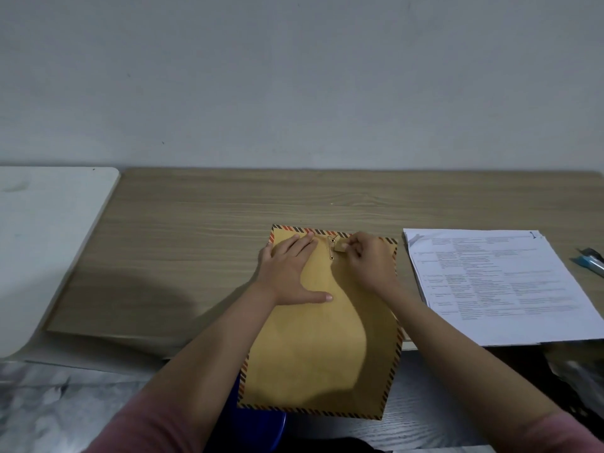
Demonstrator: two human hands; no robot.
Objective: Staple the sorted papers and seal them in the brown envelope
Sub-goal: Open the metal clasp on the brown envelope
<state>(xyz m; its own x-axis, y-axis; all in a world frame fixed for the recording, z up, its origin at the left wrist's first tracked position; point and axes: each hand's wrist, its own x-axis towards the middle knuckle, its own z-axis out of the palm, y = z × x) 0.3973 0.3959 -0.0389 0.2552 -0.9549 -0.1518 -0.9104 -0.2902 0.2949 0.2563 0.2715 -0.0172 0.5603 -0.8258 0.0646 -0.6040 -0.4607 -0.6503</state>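
Note:
A brown envelope with a red and dark striped border lies on the wooden table, its near end hanging over the table's front edge. My left hand lies flat on the envelope's upper left part, fingers straight, pressing it down. My right hand pinches a small brown tab beside the round string clasp near the envelope's top edge. A stack of printed white papers lies to the right of the envelope.
A white board overlaps the table's left end. A blue and grey object, partly cut off, lies at the right edge beyond the papers. A wall stands directly behind the table. A blue seat shows below the envelope.

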